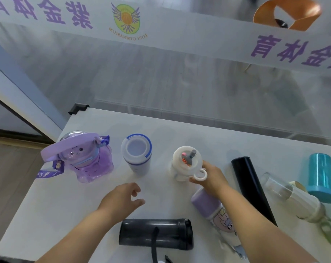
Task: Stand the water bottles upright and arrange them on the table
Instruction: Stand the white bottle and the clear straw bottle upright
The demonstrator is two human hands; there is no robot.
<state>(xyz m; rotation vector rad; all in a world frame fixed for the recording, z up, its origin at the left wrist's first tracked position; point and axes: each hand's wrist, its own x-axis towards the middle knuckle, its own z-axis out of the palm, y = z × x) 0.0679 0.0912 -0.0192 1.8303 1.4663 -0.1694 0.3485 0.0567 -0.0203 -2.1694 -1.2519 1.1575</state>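
A white table [47,215] stands against a glass wall [161,76] with purple lettering. Nearest, a dark grey bottle [155,234] lies on its side below the left hand [121,201], which hovers with fingers loosely spread, holding nothing. The right hand [211,179] grips the white bottle [186,164] by its ring handle. Farther left, a blue-rimmed bottle [137,154] and a purple bear bottle [85,158] stand upright. At right, 4 bottles lie crowded toward the edge.

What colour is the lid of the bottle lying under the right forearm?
Light purple lid, seen in the head view.
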